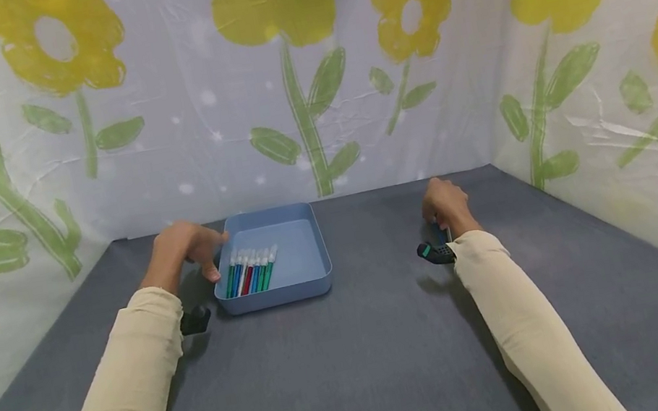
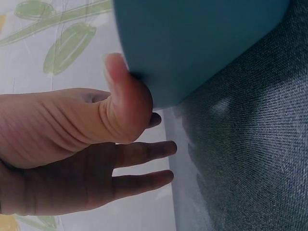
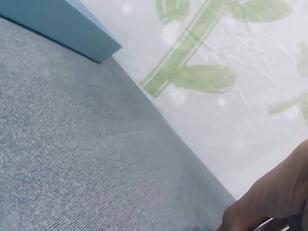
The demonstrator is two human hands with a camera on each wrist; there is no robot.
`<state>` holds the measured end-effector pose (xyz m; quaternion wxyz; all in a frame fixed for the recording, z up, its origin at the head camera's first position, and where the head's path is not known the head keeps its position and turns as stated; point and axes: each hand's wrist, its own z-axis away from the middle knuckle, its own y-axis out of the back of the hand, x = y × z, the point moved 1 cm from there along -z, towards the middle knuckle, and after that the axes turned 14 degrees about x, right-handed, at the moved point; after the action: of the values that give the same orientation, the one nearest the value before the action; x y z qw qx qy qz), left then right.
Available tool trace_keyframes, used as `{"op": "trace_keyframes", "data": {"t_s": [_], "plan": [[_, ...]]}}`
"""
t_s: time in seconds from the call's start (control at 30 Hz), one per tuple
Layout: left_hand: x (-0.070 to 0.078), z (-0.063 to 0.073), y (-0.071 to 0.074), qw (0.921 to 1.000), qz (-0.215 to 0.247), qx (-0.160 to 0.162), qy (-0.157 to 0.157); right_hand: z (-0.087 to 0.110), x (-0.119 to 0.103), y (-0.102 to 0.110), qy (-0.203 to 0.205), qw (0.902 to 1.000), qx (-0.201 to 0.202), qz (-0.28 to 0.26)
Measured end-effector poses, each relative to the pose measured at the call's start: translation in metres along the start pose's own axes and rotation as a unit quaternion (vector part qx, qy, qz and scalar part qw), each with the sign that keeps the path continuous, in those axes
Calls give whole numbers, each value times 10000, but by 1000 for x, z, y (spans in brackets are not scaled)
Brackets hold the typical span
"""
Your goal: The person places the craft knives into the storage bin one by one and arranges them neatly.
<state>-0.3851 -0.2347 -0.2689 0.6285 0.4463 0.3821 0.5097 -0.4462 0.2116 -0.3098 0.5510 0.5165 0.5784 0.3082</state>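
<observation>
A shallow blue rectangular tray (image 1: 307, 288) rests on the dark table. Several capped marker pens (image 1: 253, 272), with green, blue, red and white barrels, lie side by side in its left half. My left hand (image 1: 186, 249) is at the tray's left side. In the left wrist view its thumb (image 2: 132, 108) touches the tray's outer wall, while the other fingers extend loosely apart. Well to the right of the tray, my right hand (image 1: 446, 203) reaches down near the tabletop. Its fingertips are mostly hidden, and whether they hold anything is unclear.
Dark grey cloth (image 1: 358, 369) covers the table. A white curtain printed with yellow flowers (image 1: 302, 92) hangs behind it and along both sides. Dark wrist-worn devices (image 1: 436, 252) sit beneath both wrists.
</observation>
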Motion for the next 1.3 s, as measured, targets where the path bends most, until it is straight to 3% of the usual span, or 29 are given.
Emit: {"op": "trace_keyframes", "data": {"t_s": [0.53, 0.87, 1.3], "plan": [[-1, -3, 0, 9998, 213, -26, 60, 3, -12, 43, 91, 9981, 40, -606], [1, -2, -3, 9998, 183, -103, -36, 7, -17, 52, 31, 9948, -30, -1021], [-2, -8, -1, 9999, 16, -41, -139, 5, -30, 65, 210, 9822, -149, -1861]]}}
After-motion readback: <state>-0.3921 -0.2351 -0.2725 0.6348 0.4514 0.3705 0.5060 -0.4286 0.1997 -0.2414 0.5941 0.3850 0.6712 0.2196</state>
